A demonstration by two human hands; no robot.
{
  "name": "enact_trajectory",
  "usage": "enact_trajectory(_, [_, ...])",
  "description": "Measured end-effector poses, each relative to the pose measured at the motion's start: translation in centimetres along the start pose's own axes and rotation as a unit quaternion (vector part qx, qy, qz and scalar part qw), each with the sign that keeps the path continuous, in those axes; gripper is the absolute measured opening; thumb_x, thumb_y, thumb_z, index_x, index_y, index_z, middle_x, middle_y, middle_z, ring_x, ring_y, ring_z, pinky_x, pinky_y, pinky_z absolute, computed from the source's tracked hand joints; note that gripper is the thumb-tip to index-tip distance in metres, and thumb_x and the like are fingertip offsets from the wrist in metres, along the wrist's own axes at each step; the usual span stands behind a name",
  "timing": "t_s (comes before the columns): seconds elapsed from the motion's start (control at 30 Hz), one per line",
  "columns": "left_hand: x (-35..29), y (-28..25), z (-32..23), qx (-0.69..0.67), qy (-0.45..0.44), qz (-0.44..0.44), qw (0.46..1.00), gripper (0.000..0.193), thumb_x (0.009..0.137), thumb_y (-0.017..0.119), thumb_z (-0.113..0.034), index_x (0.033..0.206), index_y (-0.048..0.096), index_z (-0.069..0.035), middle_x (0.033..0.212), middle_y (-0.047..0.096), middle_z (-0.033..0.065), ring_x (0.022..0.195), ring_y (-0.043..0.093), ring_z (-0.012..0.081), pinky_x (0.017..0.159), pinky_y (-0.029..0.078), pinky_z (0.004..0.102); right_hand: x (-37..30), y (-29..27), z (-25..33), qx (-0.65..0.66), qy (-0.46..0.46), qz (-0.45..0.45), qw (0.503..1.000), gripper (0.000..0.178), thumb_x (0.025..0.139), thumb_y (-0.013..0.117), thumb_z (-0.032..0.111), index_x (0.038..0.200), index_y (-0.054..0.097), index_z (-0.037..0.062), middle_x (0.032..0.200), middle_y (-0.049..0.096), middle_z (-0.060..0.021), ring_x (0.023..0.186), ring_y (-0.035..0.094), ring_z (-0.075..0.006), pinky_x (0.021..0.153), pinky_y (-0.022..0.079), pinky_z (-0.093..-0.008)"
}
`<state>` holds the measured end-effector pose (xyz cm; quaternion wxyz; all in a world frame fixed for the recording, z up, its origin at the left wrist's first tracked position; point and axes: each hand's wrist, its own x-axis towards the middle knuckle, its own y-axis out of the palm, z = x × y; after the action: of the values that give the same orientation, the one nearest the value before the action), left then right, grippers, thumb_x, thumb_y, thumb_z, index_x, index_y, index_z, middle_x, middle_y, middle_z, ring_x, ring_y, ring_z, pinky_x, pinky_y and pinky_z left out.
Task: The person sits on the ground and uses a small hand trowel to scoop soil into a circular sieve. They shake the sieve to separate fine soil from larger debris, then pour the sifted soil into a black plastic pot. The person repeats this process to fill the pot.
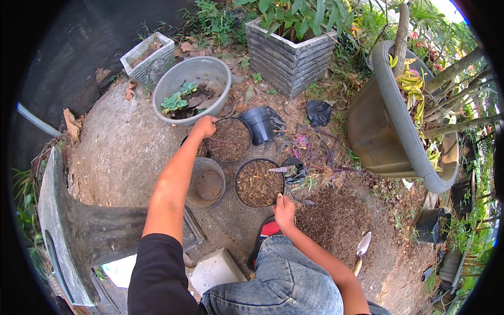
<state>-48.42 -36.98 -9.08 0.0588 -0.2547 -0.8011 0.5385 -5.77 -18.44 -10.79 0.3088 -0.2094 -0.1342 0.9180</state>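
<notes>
On bare ground, hands apart — left hand (203, 126) grips far soil-filled pot (229, 139), right hand (284, 211) touches near one (259, 183).

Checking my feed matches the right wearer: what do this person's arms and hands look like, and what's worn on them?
Both hands are bare: no gloves, rings or watch visible on the left hand or right hand. The left arm has a short black sleeve at the upper arm; the right forearm is uncovered. Faded blue jeans cover the legs.
</notes>
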Motion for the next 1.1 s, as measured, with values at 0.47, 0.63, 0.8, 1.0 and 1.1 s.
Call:
enact_trajectory(0.47, [-2.5,-1.0,-3.7,-0.033,-0.096,-0.014,0.995,0.046,0.082,0.063,-0.012,0.127,0.071,-0.019,0.122,0.07,0.0206,0.118,0.065,0.0377,0.104,0.05,0.0472,4.8,2.4,0.9,0.066,0.038,-0.065,0.995,0.043,0.106,0.05,0.03,0.078,0.059,-0.0016,0.057,0.06,-0.0123,0.052,0.063,-0.0233,0.054,0.048,-0.0406])
enact_trajectory(0.63, [-2.0,-1.1,-3.2,-0.031,-0.098,0.012,0.995,0.043,0.084,0.065,-0.019,0.126,0.07,-0.012,0.121,0.069,0.0217,0.117,0.064,0.0384,0.104,0.049,0.0477,5.7,1.2,1.6,-0.005,0.124,0.047,0.991,0.044,0.104,0.051,0.035,0.08,0.061,-0.0006,0.065,0.066,-0.0118,0.051,0.061,-0.0192,0.051,0.049,-0.0348])
enact_trajectory(0.8, [-2.8,-0.6,-4.5,-0.093,-0.097,0.016,0.991,0.05,0.085,0.069,-0.027,0.129,0.065,-0.004,0.123,0.067,0.0255,0.12,0.062,0.0412,0.105,0.048,0.0466,6.6,-3.1,7.1,-0.234,0.119,0.21,0.942,0.055,0.098,0.055,0.043,0.074,0.072,-0.0036,0.073,0.072,-0.0194,0.063,0.07,-0.0249,0.059,0.056,-0.0384])
enact_trajectory(1.0, [-5.0,-0.5,-4.9,-0.158,-0.07,-0.06,0.983,0.055,0.087,0.069,-0.025,0.134,0.058,0.002,0.125,0.064,0.0302,0.122,0.059,0.0446,0.107,0.046,0.0486,8.2,-4.1,16.0,-0.432,-0.094,0.127,0.888,0.044,0.089,0.062,0.045,0.089,0.078,0.003,0.09,0.073,-0.0261,0.092,0.071,-0.0439,0.088,0.055,-0.0511])
enact_trajectory(1.1, [-5.1,0.0,-5.3,-0.187,-0.056,-0.058,0.979,0.057,0.088,0.069,-0.024,0.136,0.055,0.004,0.132,0.06,0.0307,0.126,0.056,0.0447,0.11,0.043,0.0482,11.7,-3.3,17.7,-0.393,-0.161,0.135,0.895,0.035,0.087,0.067,0.036,0.1,0.074,0.0044,0.089,0.073,-0.0241,0.093,0.071,-0.0431,0.088,0.055,-0.0507])
